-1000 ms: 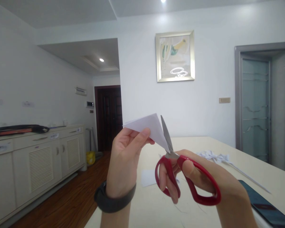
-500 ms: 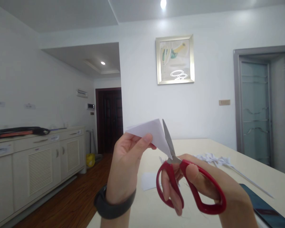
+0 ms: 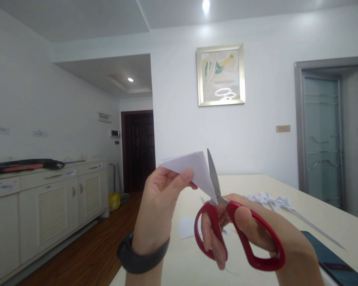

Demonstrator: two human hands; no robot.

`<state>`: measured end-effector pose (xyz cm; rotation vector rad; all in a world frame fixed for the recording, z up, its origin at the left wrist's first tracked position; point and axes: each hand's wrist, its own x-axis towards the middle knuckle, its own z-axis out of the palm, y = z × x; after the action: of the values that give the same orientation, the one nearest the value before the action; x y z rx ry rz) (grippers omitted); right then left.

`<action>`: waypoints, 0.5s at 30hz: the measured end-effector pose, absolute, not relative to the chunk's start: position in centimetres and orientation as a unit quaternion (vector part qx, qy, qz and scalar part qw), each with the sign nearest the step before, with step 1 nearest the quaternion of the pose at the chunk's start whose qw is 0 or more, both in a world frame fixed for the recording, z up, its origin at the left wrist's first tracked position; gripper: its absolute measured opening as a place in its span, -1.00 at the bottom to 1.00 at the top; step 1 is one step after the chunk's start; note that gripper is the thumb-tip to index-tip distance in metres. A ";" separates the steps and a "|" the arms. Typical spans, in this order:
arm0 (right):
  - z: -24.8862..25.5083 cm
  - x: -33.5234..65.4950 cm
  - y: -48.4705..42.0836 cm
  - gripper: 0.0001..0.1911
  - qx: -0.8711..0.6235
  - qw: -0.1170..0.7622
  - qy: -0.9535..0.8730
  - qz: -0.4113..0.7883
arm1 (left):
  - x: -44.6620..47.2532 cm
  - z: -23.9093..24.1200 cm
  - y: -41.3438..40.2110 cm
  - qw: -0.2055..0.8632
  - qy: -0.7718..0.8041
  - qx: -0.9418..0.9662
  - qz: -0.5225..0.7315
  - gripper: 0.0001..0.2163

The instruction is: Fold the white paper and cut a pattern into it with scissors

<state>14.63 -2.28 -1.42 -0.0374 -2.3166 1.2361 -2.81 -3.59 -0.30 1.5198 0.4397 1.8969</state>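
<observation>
My left hand (image 3: pixel 164 194), with a black band on the wrist, pinches a folded piece of white paper (image 3: pixel 193 169) between thumb and fingers. The paper's lower right corner tapers to a point at the base of the blades. Red-handled scissors (image 3: pixel 253 246) are in my right hand (image 3: pixel 250 222), with thumb and fingers through the loops. Their handles are spread apart, and one grey blade points up along the paper's right edge. The other blade is hidden, apparently behind the paper. Below the hands, another white paper piece (image 3: pixel 187 227) lies on the cream table (image 3: pixel 244 182).
On the table's right lie a crumpled white paper strip with a thin stick (image 3: pixel 277 202) and a dark flat device (image 3: pixel 340 258). A white cabinet (image 3: pixel 56 206) with a black and orange item on it lines the left wall. A yellow bucket (image 3: pixel 114 200) stands on the floor.
The scissor handles have spread slightly wider. The paper and my left hand have shifted a little to the right and down in the view.
</observation>
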 end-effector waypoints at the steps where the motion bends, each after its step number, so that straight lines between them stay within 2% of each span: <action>1: -1.5 14.6 -2.3 -0.36 -0.012 0.259 -0.851 0.456 | -2.8 -0.3 -3.6 0.329 0.169 0.578 0.728 -0.92; 6: -1.2 14.0 -2.6 -0.35 -0.010 0.295 -0.859 0.418 | -2.9 -0.2 -3.8 0.332 0.180 0.592 0.712 -0.93; 15: -1.3 14.3 -1.8 -0.36 -0.003 0.280 -0.861 0.424 | -3.1 -0.2 -3.5 0.318 0.174 0.603 0.711 -0.91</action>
<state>14.29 -1.83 -1.32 -0.0081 -2.3097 1.1356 -3.06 -3.54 -0.25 1.5855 0.4577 1.8700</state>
